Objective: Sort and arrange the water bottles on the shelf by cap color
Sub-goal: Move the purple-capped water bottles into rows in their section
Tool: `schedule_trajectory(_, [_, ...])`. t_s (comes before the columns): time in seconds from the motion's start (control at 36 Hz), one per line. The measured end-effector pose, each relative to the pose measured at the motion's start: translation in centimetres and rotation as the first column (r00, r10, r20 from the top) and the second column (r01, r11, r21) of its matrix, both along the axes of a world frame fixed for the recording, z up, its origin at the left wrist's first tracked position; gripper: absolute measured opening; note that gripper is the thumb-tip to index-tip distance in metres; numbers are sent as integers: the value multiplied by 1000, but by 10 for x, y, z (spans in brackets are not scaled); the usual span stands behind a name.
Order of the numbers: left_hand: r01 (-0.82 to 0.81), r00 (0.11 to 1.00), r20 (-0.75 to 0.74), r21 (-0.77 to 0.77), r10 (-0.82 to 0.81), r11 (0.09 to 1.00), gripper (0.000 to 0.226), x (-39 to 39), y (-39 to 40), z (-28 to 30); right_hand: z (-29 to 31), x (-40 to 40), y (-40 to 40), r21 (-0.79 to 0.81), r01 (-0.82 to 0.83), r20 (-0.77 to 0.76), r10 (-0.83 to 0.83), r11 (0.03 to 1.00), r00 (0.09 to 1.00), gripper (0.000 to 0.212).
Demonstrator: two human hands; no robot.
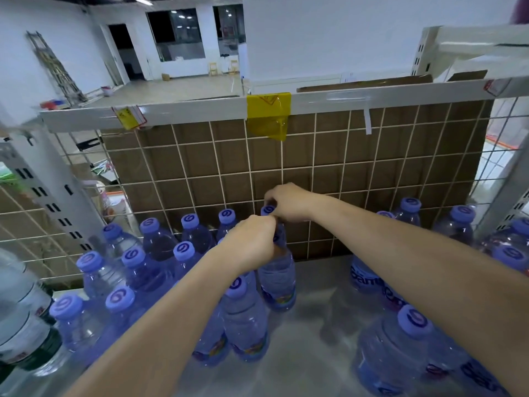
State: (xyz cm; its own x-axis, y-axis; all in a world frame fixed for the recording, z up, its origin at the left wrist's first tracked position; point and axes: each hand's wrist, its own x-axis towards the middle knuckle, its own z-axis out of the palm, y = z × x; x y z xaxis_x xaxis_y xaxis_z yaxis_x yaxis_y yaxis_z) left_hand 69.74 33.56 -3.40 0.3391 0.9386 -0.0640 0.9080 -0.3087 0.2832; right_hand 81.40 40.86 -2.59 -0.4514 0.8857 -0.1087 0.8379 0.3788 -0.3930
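Observation:
Several water bottles with purple-blue caps stand on the shelf (315,285). A packed group fills the left half, around one bottle (183,253). A looser group stands at the right, including a near bottle (400,353). My left hand (252,242) grips the neck of a bottle (277,279) at the right edge of the left group. My right hand (289,202) pinches the purple cap (268,210) of a bottle at the back row, just above my left hand. Which bottle that cap belongs to is partly hidden by my hands.
A white wire grid (315,156) backed by brown cardboard closes the shelf's rear. Clear bottles with dark green labels (25,319) stand at the far left. White shelf posts (54,179) flank both sides. A yellow tag (269,113) hangs from the top rail.

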Motion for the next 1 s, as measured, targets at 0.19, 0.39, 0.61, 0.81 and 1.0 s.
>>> schedule_trajectory(0.19, [-9, 999, -39, -7, 9, 1000, 35, -4, 1, 0, -2, -2, 3, -39, 17, -38, -19, 999, 999, 13])
schedule_trajectory(0.39, [-21, 1000, -21, 9, 21, 1000, 36, -6, 3, -1, -4, -5, 4, -27, 31, -66, -33, 999, 997, 23])
schedule_trajectory(0.61, [3, 999, 38, 1, -3, 1000, 37, -9, 2, -6, -3, -2, 6, -138, 70, -112, -86, 988, 990, 37])
schedule_trajectory(0.81, [18, 999, 30, 20, -18, 1000, 25, -14, -2, 6, 8, 10, -4, -137, 94, -139, -113, 986, 984, 28])
schedule_trajectory(1.0, [76, 996, 23, 265, -85, 961, 43, 16, -24, 23, 35, 40, -31, 33, 119, -98, -115, 992, 989, 20])
